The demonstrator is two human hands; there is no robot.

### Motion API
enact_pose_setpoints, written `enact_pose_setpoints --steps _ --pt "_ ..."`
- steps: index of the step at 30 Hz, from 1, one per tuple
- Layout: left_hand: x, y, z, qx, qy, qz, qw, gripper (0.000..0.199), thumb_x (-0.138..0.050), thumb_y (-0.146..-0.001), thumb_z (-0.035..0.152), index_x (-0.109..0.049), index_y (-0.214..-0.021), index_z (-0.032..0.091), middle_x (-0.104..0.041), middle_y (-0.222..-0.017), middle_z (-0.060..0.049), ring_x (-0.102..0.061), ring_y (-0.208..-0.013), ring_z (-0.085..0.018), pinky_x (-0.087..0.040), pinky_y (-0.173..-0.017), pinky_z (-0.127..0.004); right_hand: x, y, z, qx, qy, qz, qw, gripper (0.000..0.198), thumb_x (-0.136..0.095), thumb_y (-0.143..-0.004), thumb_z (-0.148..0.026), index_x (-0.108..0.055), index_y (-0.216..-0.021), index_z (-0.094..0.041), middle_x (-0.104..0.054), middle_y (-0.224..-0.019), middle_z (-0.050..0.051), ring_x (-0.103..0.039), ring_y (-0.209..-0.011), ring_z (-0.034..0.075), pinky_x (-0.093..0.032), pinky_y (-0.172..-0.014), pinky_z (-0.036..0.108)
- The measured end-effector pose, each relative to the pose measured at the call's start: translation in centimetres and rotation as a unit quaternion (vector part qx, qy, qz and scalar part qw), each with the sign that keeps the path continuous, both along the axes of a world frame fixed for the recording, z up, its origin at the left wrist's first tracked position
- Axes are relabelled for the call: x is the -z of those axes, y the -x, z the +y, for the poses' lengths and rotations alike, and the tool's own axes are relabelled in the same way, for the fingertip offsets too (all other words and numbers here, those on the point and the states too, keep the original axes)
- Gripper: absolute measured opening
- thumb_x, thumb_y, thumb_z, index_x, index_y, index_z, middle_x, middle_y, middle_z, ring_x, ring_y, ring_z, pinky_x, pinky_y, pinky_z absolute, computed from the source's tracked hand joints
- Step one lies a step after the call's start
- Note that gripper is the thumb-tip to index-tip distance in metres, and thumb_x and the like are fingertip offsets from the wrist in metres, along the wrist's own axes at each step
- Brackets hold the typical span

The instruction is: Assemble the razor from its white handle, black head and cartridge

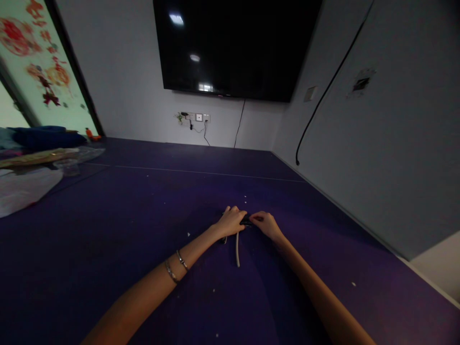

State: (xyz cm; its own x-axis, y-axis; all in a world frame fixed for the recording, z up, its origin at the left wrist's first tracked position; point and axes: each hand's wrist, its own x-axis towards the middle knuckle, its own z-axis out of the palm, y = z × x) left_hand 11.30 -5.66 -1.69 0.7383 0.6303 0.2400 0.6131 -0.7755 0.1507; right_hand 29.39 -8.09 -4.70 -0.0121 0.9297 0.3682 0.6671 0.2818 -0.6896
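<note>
My left hand (232, 221) is closed over a small dark object (246, 222) low on the purple surface (201, 287). To its right, my right hand (265, 223) pinches at the near end of that object, thumb and fingertips together. The object looks black and narrow; its kind cannot be made out, as my fingers cover most of it. From under my left hand a pale cord-like strip (237, 251) sticks out toward me. A smaller dark and pale bit (224, 240) shows beneath my left wrist.
Bags and folded cloth (50, 138) lie at the far left, with a small orange item (91, 134) beside them. A television (237, 48) hangs on the wall above sockets (199, 117). A black cable (328, 86) dangles along the right wall. Pale scraps dot the surface.
</note>
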Motion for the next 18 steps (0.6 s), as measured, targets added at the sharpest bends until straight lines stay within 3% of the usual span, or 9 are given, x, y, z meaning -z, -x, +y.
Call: enact_pose_setpoints --steps 18 --pt "0.19 0.00 0.13 0.005 -0.001 -0.005 1.000 0.036 -0.058 -0.078 0.029 -0.054 -0.111 0.018 -0.061 -0.102 -0.009 -0.050 -0.102 -0.025 -0.034 -0.086 -0.037 0.29 -0.05 -0.08 -0.057 -0.019 -0.053 0.997 0.019 -0.056 -0.076 -0.024 -0.071 -0.086 -0.019 -0.066 -0.082 0.006 -0.059 -0.076 0.017 -0.047 -0.071 0.029"
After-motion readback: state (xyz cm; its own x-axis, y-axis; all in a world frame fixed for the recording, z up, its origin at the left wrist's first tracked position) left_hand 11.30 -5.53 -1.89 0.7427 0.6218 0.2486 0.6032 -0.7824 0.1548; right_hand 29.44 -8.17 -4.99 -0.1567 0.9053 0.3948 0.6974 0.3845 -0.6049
